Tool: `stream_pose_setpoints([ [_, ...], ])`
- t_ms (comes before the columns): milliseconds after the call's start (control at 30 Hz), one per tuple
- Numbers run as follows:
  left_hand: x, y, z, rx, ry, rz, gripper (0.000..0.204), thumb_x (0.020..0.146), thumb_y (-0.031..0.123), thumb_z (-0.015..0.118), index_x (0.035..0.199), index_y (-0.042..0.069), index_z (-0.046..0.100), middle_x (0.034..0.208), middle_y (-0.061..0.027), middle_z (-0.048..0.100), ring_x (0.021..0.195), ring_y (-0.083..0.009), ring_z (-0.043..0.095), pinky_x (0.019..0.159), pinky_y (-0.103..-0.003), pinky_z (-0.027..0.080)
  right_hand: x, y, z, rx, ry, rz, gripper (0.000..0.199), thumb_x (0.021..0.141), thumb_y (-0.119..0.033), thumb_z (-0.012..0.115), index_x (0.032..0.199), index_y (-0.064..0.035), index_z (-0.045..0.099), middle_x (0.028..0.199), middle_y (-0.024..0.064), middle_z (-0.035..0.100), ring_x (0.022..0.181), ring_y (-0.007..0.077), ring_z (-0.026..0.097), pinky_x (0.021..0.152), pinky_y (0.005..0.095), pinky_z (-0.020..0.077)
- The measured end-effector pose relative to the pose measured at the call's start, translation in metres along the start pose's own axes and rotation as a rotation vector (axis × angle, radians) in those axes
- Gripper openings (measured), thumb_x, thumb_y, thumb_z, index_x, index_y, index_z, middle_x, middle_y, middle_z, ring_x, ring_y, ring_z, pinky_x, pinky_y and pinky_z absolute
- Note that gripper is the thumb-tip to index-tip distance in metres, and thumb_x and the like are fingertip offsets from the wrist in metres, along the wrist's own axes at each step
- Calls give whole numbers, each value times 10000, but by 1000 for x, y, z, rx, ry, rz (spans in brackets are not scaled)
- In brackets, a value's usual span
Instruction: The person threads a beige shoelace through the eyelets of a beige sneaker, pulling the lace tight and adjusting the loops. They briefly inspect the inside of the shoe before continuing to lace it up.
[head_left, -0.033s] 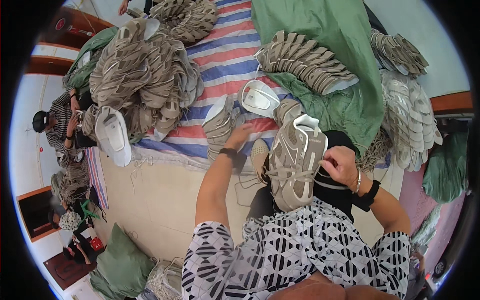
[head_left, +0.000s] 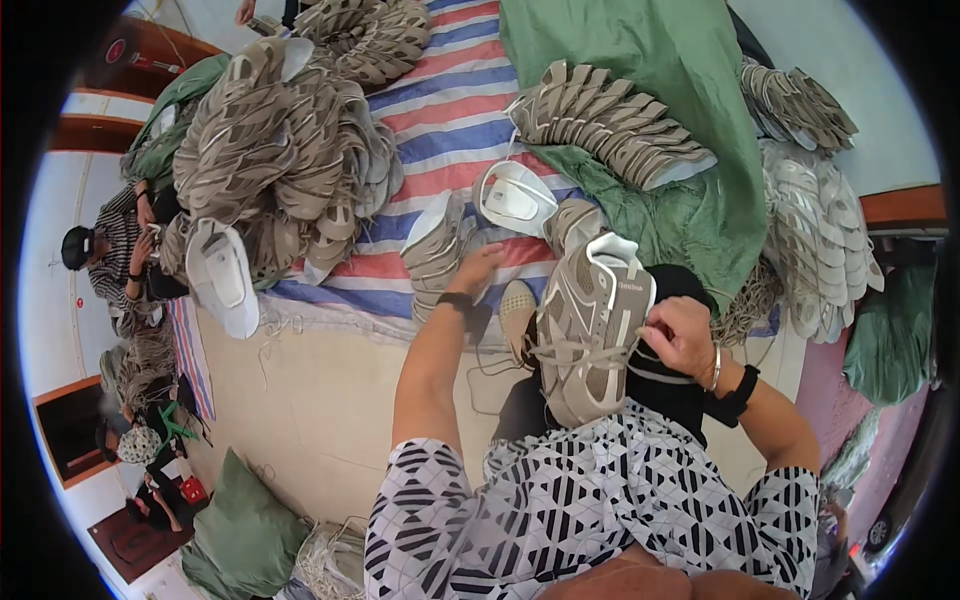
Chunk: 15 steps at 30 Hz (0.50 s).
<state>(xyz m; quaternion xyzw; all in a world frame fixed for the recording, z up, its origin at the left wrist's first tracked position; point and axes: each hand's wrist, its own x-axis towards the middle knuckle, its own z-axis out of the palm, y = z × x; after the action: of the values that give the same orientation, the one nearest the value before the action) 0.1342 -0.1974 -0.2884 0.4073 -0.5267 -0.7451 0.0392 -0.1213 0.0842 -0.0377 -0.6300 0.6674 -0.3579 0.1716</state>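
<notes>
**Lace pinched at a beige shoe upper above a striped sheet**

A pale, smooth floor fills the near left; beyond it a plastic sheet striped in red, white and blue runs to the far side, partly covered on the right by a creased green cloth; a white wall rises at the far right, a dark doorway opens on the left, and a stuffed green sack lies near left; other people sit along the left side.

A big heap of nested beige uppers stands far left, and a fanned row of uppers lies on the green cloth; a single white-lined upper rests on the sheet between them.

The shoe upper lies at the person's lap, toe near and collar far; the right hand, at its right edge, has thumb and fingers clamped on a beige lace; the left hand hangs with fingers apart beside a short stack of uppers, and whether it touches them I cannot tell.

Small pale lettering runs along the shoe upper's side below the collar; marks inside the white-lined upper are too small to read.
</notes>
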Motion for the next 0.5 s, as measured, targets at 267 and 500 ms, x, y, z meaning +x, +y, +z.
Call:
stream_pose_setpoints([
  [267, 103, 7, 31, 2, 196, -264, 458, 886, 255, 583, 1336, 188, 528, 1333, -97, 514, 1252, -262, 432, 961, -411, 398, 3, 7, 3, -91, -14, 28, 168, 703, -199, 735, 721, -116, 590, 624, 26, 539, 544, 217, 510, 511, 340, 341],
  [500, 153, -58, 2, -61, 519, -49, 476, 853, 122, 580, 1294, -40, 508, 1320, -209, 514, 1220, -283, 488, 1000, -360, 396, 14, 14, 1, -96, -58, -56, 168, 684, -189, 751, 720, -119, 602, 591, 9, 520, 519, 191, 497, 498, 329, 329],
])
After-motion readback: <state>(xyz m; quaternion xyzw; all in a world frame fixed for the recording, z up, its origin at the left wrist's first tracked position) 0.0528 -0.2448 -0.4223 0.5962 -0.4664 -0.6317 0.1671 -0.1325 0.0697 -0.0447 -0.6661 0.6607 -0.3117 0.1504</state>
